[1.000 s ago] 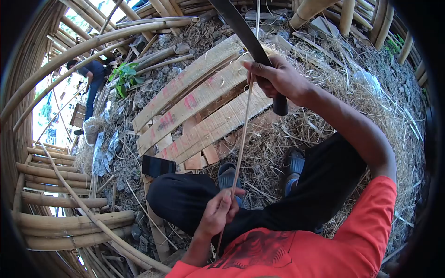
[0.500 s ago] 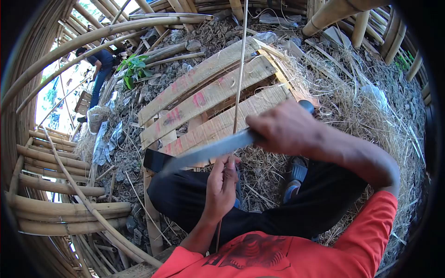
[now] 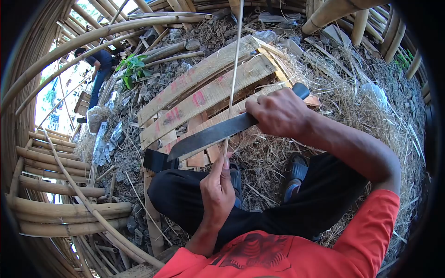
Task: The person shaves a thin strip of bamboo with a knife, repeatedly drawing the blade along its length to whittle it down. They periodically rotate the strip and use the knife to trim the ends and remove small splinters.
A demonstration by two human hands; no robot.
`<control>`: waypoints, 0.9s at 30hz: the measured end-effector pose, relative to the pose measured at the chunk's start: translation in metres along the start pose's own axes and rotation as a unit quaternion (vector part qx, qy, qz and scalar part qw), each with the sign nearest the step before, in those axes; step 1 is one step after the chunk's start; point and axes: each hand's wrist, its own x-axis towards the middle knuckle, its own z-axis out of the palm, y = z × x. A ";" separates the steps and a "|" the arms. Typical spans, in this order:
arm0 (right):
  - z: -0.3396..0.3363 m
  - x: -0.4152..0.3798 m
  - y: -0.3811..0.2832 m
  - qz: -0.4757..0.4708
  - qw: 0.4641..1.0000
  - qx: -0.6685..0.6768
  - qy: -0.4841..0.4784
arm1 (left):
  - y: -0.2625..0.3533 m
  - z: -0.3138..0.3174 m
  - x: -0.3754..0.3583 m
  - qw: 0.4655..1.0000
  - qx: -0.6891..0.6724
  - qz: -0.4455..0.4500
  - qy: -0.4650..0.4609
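Observation:
My right hand (image 3: 283,111) is wrapped round the dark handle of a machete (image 3: 211,134), whose broad blade points left across my lap. The blade lies across a thin bamboo strip (image 3: 235,69), which runs upright through the view. Lower down, my left hand (image 3: 218,190) pinches the strip between thumb and fingers, just below the blade. Beyond the machete stands a low wooden pallet (image 3: 204,99) of slats with red markings. Near my left knee is a black flat object (image 3: 160,161) that I cannot identify.
Thin shavings (image 3: 343,134) cover the ground on the right. Bamboo poles (image 3: 69,211) are stacked at the left, and a curved pole (image 3: 111,30) crosses the upper left. Another person (image 3: 99,67) bends beside a green plant (image 3: 133,69) further off.
The machete has risen slightly and its blade is no longer smeared by motion. My right hand moved a little up and left, and the strip's upper end leans slightly left.

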 end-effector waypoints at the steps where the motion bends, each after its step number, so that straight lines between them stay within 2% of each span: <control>1: 0.003 0.001 0.002 -0.004 1.000 0.001 0.006 | 0.001 -0.002 -0.001 1.000 0.003 -0.015 -0.009; 4: 0.003 0.004 0.006 0.034 0.999 0.004 -0.016 | 0.000 -0.007 -0.003 0.999 0.002 -0.036 -0.015; 10: 0.006 0.009 0.018 0.034 0.999 -0.025 -0.011 | -0.008 -0.010 -0.010 0.999 0.011 -0.044 -0.007; 13: 0.001 0.016 0.044 0.168 0.983 -0.064 -0.042 | 0.002 -0.016 -0.018 0.997 -0.002 -0.063 -0.038; 14: 0.004 0.014 0.074 0.176 0.976 -0.125 -0.025 | 0.005 -0.019 -0.024 0.996 -0.006 -0.069 -0.052; 16: 0.009 0.002 0.120 0.265 0.959 -0.079 0.059 | 0.003 -0.020 -0.042 0.996 -0.023 -0.074 -0.051; 17: 0.023 -0.010 0.141 0.241 0.960 -0.035 0.137 | 0.002 -0.020 -0.047 0.995 -0.033 -0.082 -0.051; 18: 0.026 -0.009 0.141 0.301 0.941 0.082 0.133 | 0.000 -0.020 -0.048 0.994 -0.040 -0.089 -0.053; 20: 0.025 -0.014 0.126 0.407 0.853 0.307 0.112 | -0.004 -0.020 -0.048 0.988 -0.064 -0.120 -0.074; 21: 0.016 -0.020 0.112 0.382 0.749 0.531 0.109 | -0.007 -0.020 -0.046 0.982 -0.082 -0.140 -0.094; 24: 0.003 -0.009 0.087 0.307 0.671 0.668 0.096 | -0.013 -0.015 -0.048 0.952 -0.182 -0.202 -0.142; 26: -0.005 -0.002 0.058 0.278 0.710 0.638 0.109 | -0.013 -0.017 -0.047 0.921 -0.248 -0.246 -0.174; 27: -0.005 -0.002 0.055 0.205 0.762 0.609 0.083 | -0.009 -0.019 -0.046 0.902 -0.276 -0.269 -0.193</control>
